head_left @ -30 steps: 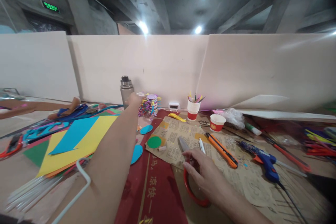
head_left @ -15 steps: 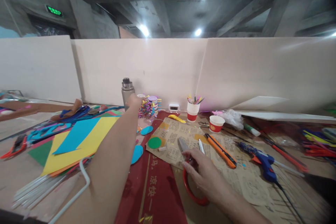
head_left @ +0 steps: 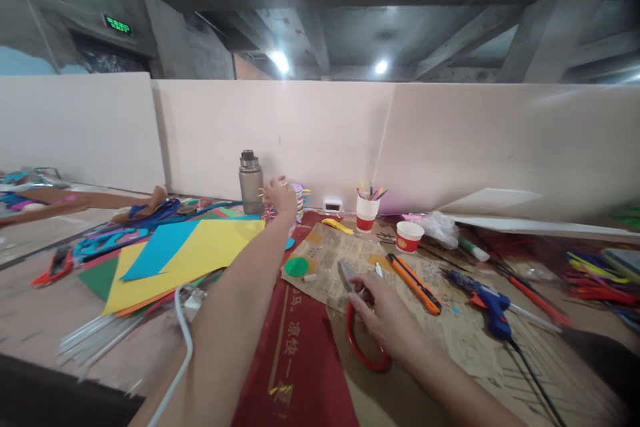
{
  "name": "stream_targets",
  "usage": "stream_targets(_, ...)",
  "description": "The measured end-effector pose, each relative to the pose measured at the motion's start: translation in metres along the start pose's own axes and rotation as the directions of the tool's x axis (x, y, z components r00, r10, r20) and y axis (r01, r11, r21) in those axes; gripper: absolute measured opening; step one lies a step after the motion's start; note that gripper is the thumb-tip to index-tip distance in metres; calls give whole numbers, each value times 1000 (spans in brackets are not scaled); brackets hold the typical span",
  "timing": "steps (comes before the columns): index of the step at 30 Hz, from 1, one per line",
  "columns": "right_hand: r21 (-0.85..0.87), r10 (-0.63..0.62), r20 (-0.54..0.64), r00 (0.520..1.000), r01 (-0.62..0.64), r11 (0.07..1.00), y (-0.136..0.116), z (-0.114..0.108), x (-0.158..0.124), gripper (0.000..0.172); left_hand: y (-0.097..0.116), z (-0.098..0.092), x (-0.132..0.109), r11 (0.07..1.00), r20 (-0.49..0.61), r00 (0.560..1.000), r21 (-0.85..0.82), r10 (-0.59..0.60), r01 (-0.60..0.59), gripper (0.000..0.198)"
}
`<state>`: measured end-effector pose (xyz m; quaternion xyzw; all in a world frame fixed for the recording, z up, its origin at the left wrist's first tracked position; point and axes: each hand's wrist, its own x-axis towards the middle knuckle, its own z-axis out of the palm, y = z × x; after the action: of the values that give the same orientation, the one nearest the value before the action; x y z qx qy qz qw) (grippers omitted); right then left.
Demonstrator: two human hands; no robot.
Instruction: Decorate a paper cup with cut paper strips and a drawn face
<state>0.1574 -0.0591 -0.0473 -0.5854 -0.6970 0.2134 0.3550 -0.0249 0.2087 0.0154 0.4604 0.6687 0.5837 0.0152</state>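
Note:
My right hand [head_left: 383,307] is closed around scissors [head_left: 369,359] with red handles, their grey blades pointing away over the brown printed paper [head_left: 330,260]. My left arm stretches far forward, and my left hand [head_left: 281,196] is over small stacks wrapped with colourful strips [head_left: 299,195], beside a grey bottle [head_left: 251,187]. Its fingers look spread and bent; whether they touch a stack is hidden. Close to the scissors lie a green paper disc [head_left: 297,267], a white pen [head_left: 379,269] and an orange utility knife [head_left: 414,283].
Yellow [head_left: 220,240] and blue paper sheets [head_left: 163,247] lie left, above clear glue sticks [head_left: 100,337]. A white cable [head_left: 184,327] crosses my left forearm. At right are a blue glue gun [head_left: 493,310] and a paper cup [head_left: 409,236]. A white panel [head_left: 325,133] stands behind.
My left hand has shifted right, from beside the bottle to over the strip-wrapped stacks. The view has turned slightly left. My right hand keeps hold of the scissors.

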Motion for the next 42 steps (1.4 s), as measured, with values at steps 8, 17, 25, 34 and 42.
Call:
stream_targets(8,-146,48,-46,998,-55,988,18,-9,10,20,44,2,-81,929,146,967,-339,207,-148,24)
stream_targets(17,-500,46,107,993,13,866,-1,-17,-5,26,51,-29,-138,784,423,870,-616,254,71,18)
stream_targets(25,-596,135,194,972,7,803,-9,-18,-13,33,21,-63,-126,738,504,818,-656,275,157,9)
stream_targets(34,-536,191,90,977,-114,837,6,-8,-7,30,-12,-66,-120,780,441,849,-623,292,55,9)
stream_targets(42,-405,128,-112,985,-163,900,16,-13,2,42,-2,-74,-125,796,430,842,-605,325,2,13)
